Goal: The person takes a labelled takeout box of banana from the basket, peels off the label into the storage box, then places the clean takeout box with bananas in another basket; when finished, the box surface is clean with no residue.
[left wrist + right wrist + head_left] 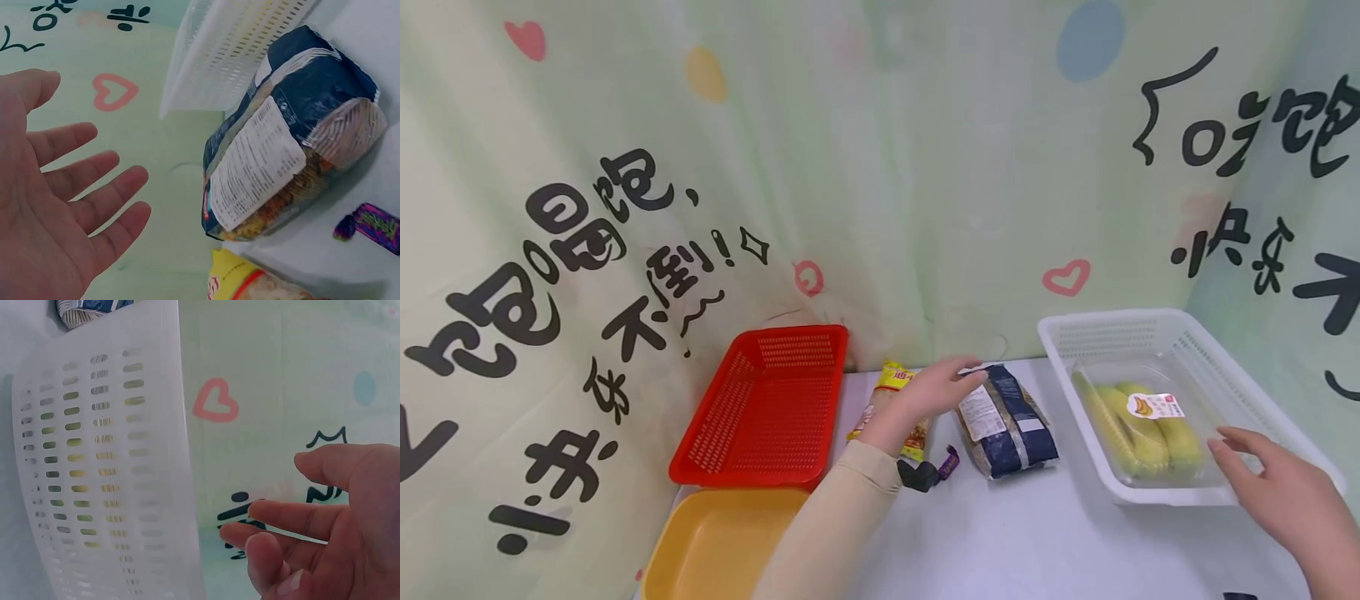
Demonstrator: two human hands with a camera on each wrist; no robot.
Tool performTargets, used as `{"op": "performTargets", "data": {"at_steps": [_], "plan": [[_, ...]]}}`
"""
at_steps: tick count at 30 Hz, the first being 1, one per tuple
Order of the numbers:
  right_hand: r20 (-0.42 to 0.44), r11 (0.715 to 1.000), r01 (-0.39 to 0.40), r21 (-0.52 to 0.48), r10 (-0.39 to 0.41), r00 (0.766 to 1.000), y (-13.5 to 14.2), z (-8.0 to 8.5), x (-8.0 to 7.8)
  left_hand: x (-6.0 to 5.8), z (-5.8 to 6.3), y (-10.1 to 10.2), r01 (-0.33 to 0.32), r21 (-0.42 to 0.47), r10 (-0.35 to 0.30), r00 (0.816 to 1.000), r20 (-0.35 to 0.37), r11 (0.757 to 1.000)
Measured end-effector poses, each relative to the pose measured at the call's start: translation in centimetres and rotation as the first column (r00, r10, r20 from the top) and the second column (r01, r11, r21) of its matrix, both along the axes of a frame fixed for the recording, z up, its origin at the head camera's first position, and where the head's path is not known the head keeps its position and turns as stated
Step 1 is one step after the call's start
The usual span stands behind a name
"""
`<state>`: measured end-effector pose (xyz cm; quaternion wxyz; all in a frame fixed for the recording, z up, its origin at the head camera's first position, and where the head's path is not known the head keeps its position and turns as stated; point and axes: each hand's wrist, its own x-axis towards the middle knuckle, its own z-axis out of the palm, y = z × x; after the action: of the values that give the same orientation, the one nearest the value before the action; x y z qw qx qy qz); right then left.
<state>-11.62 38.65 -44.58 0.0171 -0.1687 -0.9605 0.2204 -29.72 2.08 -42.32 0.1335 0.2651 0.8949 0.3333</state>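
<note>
My left hand (934, 390) hovers by a dark blue food bag (1009, 423) with a white label, its fingers spread apart in the left wrist view. That bag (287, 137) has a clear part showing brown and yellow bits inside. Partly behind my left forearm lies a yellow snack bag (887, 379). Beside the right edge of a white basket (1120, 492), my right hand (1273, 483) is held with loosely bent fingers and nothing in them. Inside the basket sits a clear plastic box of bananas (1176, 446) with a sticker.
A red basket (775, 417) stands at the back left, with a yellow tray (715, 542) in front of it. A small purple wrapped item (950, 462) lies near the left wrist. A printed curtain (925, 167) hangs behind the table.
</note>
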Motion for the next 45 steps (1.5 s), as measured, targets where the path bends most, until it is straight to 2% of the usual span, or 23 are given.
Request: {"op": "performTargets", "data": {"at_steps": [5, 8, 12, 17, 22, 26, 30, 38, 41, 45], "plan": [[0.020, 0.998, 0.048, -0.042, -0.047, 0.999, 1.2, -0.7, -0.1, -1.1, 0.5, 1.8, 0.047, 0.012, -0.047, 0.999, 0.001, 0.999], [0.036, 0.995, 0.069, -0.068, -0.066, 0.997, 1.7, -0.8, 0.0, -1.7, 0.6, 3.1, 0.060, -0.011, -0.060, 0.998, -0.018, 0.998], [0.100, 0.985, 0.113, -0.129, -0.101, 0.990, 2.3, -0.9, 0.1, -2.5, 0.4, 5.1, 0.094, -0.051, -0.097, 0.994, -0.048, 0.994], [0.147, 0.979, 0.128, -0.158, -0.105, 0.984, 3.2, -1.1, 0.3, -3.4, -0.5, 7.2, 0.106, -0.025, -0.106, 0.994, 0.025, 0.994], [0.225, 0.972, 0.096, -0.215, -0.046, 0.973, 4.1, -1.3, 0.5, -4.0, -1.3, 9.4, 0.084, 0.002, -0.084, 0.994, 0.075, 0.996], [0.268, 0.970, 0.062, -0.235, 0.003, 0.963, 4.8, -1.4, 0.5, -4.2, -1.6, 10.9, 0.081, 0.041, -0.085, 0.991, 0.105, 0.996], [0.244, 0.970, 0.037, -0.239, 0.023, 0.969, 5.3, -1.4, 0.7, -4.2, -1.5, 12.4, 0.085, 0.032, -0.087, 0.991, 0.098, 0.996], [0.224, 0.969, 0.020, -0.247, 0.037, 0.974, 5.7, -1.3, 0.4, -4.1, -1.3, 14.8, 0.043, 0.016, -0.045, 0.995, 0.093, 0.999], [0.234, 0.966, 0.016, -0.259, 0.047, 0.971, 5.7, -1.4, 0.4, -4.0, -1.5, 15.6, 0.064, -0.022, -0.062, 0.994, 0.092, 0.998], [0.244, 0.961, 0.018, -0.275, 0.052, 0.968, 5.9, -1.8, 0.3, -3.9, -1.4, 16.6, 0.108, -0.129, -0.100, 0.993, 0.068, 0.986]]}}
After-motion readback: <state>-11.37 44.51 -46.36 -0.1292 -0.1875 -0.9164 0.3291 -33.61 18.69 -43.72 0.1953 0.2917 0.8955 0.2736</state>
